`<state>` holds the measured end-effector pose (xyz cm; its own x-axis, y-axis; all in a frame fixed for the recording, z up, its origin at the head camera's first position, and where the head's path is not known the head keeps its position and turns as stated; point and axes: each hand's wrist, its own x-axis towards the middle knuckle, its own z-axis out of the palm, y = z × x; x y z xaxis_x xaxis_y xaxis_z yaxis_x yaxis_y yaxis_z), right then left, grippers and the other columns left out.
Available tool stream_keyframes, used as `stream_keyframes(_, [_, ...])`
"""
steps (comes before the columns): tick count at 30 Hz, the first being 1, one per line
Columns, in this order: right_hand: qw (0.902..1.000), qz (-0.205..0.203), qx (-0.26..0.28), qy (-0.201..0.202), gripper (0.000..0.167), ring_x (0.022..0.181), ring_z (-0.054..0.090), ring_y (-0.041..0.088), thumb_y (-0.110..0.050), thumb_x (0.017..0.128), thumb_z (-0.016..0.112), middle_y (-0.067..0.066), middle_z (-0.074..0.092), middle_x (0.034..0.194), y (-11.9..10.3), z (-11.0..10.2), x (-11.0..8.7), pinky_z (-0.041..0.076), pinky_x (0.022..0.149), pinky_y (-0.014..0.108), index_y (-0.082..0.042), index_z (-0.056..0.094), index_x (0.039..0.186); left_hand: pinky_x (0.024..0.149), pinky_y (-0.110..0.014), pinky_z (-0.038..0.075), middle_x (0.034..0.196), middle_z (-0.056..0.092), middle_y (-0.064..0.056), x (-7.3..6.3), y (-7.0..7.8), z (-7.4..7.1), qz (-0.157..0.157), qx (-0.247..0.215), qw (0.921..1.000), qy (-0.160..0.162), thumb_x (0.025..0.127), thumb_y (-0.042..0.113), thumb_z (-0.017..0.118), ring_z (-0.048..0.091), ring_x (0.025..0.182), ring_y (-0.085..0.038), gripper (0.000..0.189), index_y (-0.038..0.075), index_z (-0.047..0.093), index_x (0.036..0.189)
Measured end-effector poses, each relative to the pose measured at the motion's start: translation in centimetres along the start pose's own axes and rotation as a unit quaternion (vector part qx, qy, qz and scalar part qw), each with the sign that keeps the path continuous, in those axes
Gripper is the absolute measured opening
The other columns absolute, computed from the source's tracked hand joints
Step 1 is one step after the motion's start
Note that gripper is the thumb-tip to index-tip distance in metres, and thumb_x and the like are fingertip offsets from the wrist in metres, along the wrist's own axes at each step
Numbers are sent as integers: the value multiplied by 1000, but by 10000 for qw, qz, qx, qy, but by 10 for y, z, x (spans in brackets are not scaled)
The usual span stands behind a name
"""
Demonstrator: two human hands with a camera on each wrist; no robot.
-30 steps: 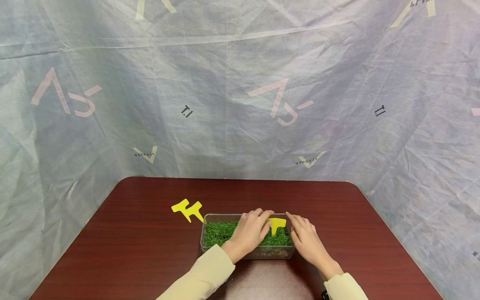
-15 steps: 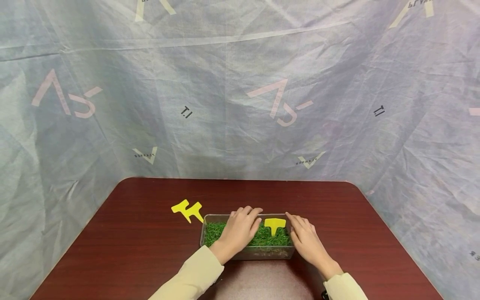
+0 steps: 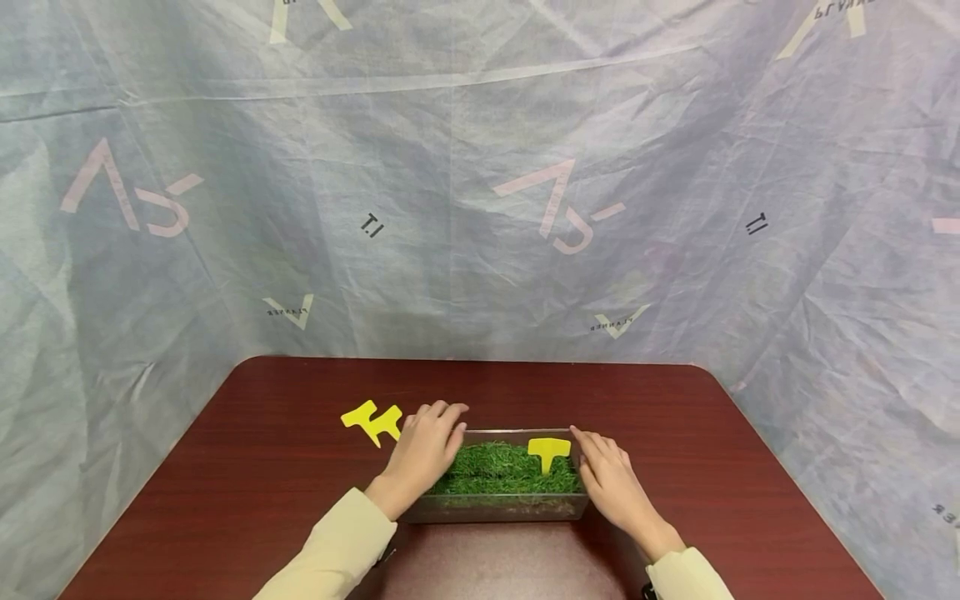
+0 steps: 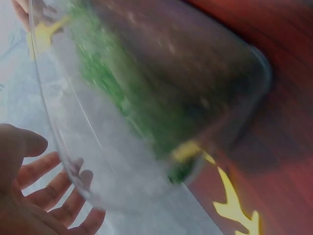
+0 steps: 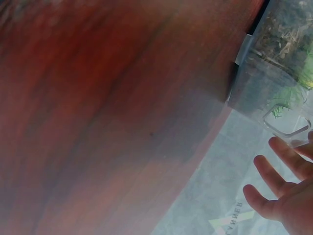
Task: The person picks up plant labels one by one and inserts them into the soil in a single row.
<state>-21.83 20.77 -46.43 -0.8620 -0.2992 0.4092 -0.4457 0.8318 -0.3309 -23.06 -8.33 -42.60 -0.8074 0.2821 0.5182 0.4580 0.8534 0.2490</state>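
Note:
A clear plastic box [image 3: 510, 507] filled with green grass [image 3: 495, 467] over a brown base stands on the table. Near its right end a yellow T-shaped plant label [image 3: 549, 450] is stuck upright in the grass. My left hand [image 3: 423, 446], empty with fingers relaxed, hovers over the box's left end and hides it. In the left wrist view its spread fingers [image 4: 68, 210] appear beside the clear wall. My right hand [image 3: 615, 475] rests its fingertips at the box's right rim, fingers extended. Two more yellow plant labels [image 3: 372, 422] lie just beyond my left hand.
The dark red-brown wooden table [image 3: 262, 467] extends to both sides of the box. Grey printed cloth [image 3: 450, 208] hangs behind and around it.
My left hand has moved left, from beside the upright label to the box's left end, leaving that label in full view. My right hand has stayed at the right rim.

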Motion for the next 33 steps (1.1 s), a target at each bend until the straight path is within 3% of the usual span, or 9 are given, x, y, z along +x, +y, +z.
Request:
stream_keyframes(15, [10000, 9, -23, 40, 48, 113, 48, 29, -5, 89, 48, 12, 54, 123, 1, 1, 0, 35, 92, 54, -7, 42, 137, 66, -41, 46, 97, 60, -9, -8, -54, -10, -678, 299, 9969, 262, 90, 18, 57, 55, 83, -28, 23, 12, 62, 112])
stream_keyframes(24, [10000, -17, -15, 50, 47, 112, 48, 29, -5, 89, 48, 11, 54, 123, -1, 1, 1, 35, 92, 55, -6, 43, 136, 67, -45, 40, 104, 58, -14, -14, -86, -11, -1339, 263, 9906, -15, 88, 15, 59, 51, 89, -34, 24, 10, 61, 111])
stream_keyframes(33, [10000, 1, -9, 43, 47, 113, 48, 29, -5, 89, 48, 12, 54, 123, -1, 0, 1, 35, 92, 55, -6, 43, 136, 71, -53, 40, 107, 56, -20, -16, -109, -5, -1781, 302, 9834, -148, 86, 14, 61, 50, 94, -42, 27, 5, 60, 112])
